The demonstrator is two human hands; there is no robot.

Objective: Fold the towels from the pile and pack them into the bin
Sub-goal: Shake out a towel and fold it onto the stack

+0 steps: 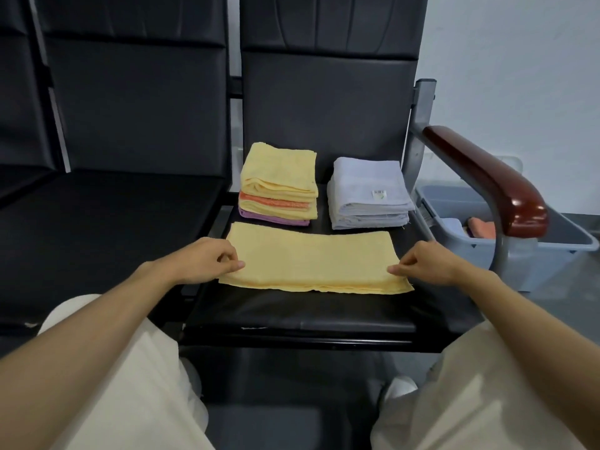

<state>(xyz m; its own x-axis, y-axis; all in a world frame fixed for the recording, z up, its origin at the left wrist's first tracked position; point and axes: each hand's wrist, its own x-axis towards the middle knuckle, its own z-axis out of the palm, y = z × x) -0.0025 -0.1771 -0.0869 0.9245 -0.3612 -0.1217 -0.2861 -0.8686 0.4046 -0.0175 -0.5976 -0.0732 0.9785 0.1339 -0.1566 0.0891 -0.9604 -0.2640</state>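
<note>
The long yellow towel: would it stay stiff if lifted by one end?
Probably not: the yellow towel lies limp on the seat, so it would likely droop. Its folded layers at the near edge might slide apart; the left hand and right hand pinch its ends.

A small white tag [379, 193] lies on top of the pale lavender folded towel stack [363, 180], near the stack's front right corner. The tag's upper part carries a short row of dark upright bars like a barcode, and a faint greenish mark sits just below them. The print is too small and blurred to read, so no letter, number or brand name can be made out on it. Nothing else in view bears legible writing.
</note>
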